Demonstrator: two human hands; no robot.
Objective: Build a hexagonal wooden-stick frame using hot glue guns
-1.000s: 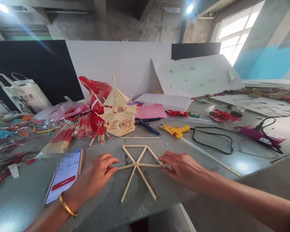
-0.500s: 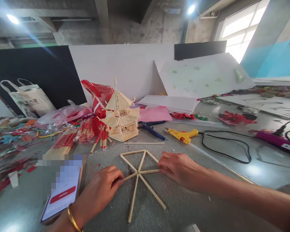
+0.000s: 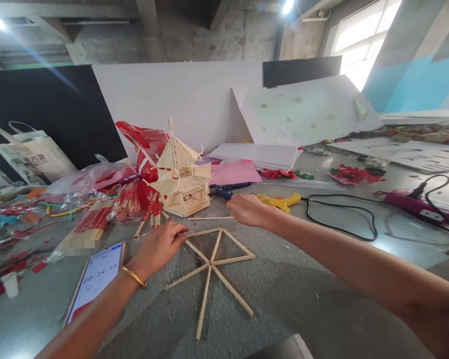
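A spoked frame of thin wooden sticks lies flat on the grey table, with outer sticks joining some spoke ends at the back and right. My left hand is at its back left corner, thumb and fingers pinched around that corner. Farther back, my right hand has its fingers closed at the right end of a loose wooden stick, hiding that end. Behind this stick stands a small pavilion model built of sticks. A yellow glue gun and dark blue pliers lie beyond my right hand.
A phone showing a timer lies by my left forearm. Bundles of sticks and plastic bags crowd the left. A black cord runs right to a purple power strip. White boards lie behind.
My right hand has left the frame's right corner and moved back to the loose stick. My left hand has shifted from the left spoke's end to the back left corner. The view has turned slightly.
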